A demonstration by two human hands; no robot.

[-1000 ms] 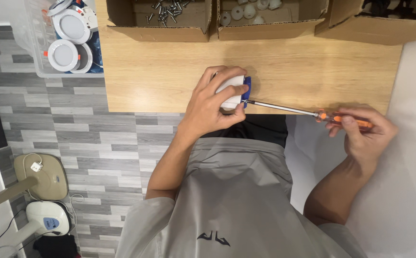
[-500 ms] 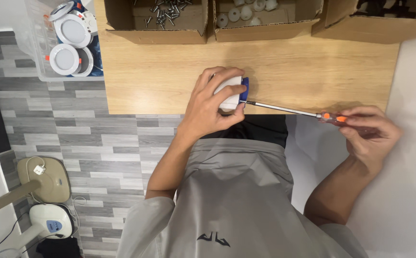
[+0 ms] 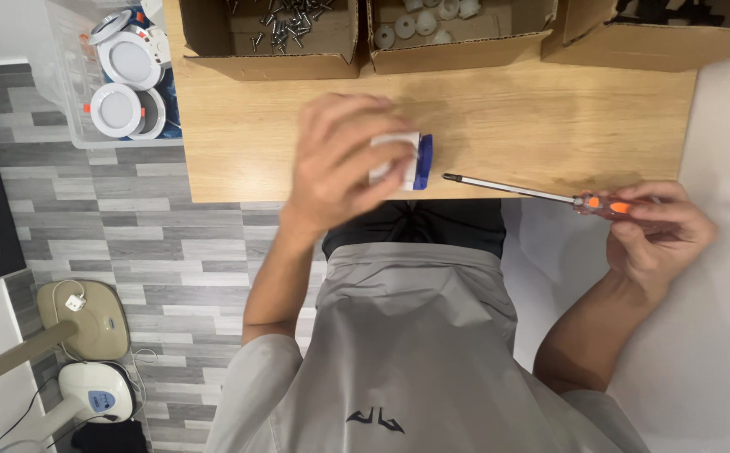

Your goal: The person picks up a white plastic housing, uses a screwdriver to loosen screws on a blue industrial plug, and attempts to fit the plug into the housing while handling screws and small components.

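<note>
- Left grip: the left hand [image 3: 340, 159] is closed around a small white part with a blue end piece [image 3: 411, 161], fingers curled over its top and thumb side; the hand is blurred, so the exact finger placement cannot be told.
- That white part looks like a short, blocky plastic body; the blue piece sits on its right end, facing the screwdriver tip. Most of the white body is hidden under the fingers.
- It is held over the near edge of the wooden tabletop [image 3: 549, 117], roughly at its middle; whether it touches the wood cannot be told.
- Right grip: the right hand [image 3: 654, 231] is clamped on the handle of a screwdriver [image 3: 541, 193], fingers wrapped round the clear handle with orange marks.
- The screwdriver has a slim metal shaft that points left toward the blue end piece; its tip is just beside the part, with a small gap between them, not touching.
- The right hand hangs off the right end of the tabletop, over a pale surface.
- At the far edge of the tabletop stand open cardboard boxes: one with dark screws [image 3: 285, 21], one with small white round pieces [image 3: 432, 21], and a third box [image 3: 650, 33] whose contents are unclear.
- Left of the tabletop, a clear bin [image 3: 67, 84] holds round white light fittings [image 3: 126, 80] with orange clips.
</note>
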